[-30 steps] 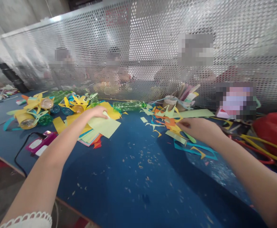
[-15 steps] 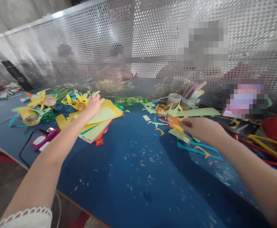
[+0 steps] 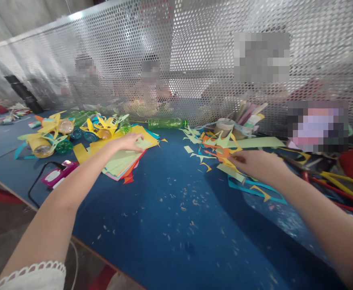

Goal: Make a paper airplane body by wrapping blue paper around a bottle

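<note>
My left hand [image 3: 130, 141] rests over the stack of coloured paper [image 3: 120, 166], at its right side, with thumb and fingers curved and apart. Green and yellow sheets lie on top; blue, pink and red edges fan out below. On the right, my right hand [image 3: 253, 162] is closed in a pinch at a pile of paper scraps, its fingertips at an orange scrap [image 3: 223, 154]. Pale green offcuts [image 3: 191, 136] and yellow slivers lie around it. A pale green strip [image 3: 231, 172] and a blue cut-out frame [image 3: 256, 189] sit just below the right hand.
Paper-decorated bottle pieces [image 3: 40, 146] stand at the left, near a purple power strip [image 3: 58, 174]. A green bottle [image 3: 167, 123] lies by the perforated metal screen [image 3: 200, 48]. Red-handled scissors [image 3: 330, 201] and a cup of sticks [image 3: 223, 127] are at right. People show behind the screen.
My left hand has moved right and slightly toward me over the paper stack, its fingers now spread apart. The right hand stays at the scraps. The view has shifted slightly.
</note>
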Demonstrator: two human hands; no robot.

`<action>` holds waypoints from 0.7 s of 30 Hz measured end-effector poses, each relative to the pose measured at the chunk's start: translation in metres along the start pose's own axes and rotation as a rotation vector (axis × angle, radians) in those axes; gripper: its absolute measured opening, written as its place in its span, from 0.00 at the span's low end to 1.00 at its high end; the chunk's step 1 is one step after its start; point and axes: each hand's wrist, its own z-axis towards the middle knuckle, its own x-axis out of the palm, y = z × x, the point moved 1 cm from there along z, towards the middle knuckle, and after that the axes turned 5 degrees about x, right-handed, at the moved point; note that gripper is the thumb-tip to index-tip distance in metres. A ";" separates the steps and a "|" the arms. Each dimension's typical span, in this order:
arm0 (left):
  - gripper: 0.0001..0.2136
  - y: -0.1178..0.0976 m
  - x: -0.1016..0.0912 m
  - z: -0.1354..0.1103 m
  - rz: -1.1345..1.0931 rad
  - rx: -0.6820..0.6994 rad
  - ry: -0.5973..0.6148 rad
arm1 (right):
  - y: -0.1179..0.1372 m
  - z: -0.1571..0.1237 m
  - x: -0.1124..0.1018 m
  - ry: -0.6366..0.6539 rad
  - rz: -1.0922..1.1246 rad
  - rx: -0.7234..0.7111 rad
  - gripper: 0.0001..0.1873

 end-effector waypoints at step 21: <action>0.40 -0.014 -0.019 -0.005 0.046 -0.094 0.261 | 0.002 0.002 0.004 -0.012 0.070 -0.022 0.19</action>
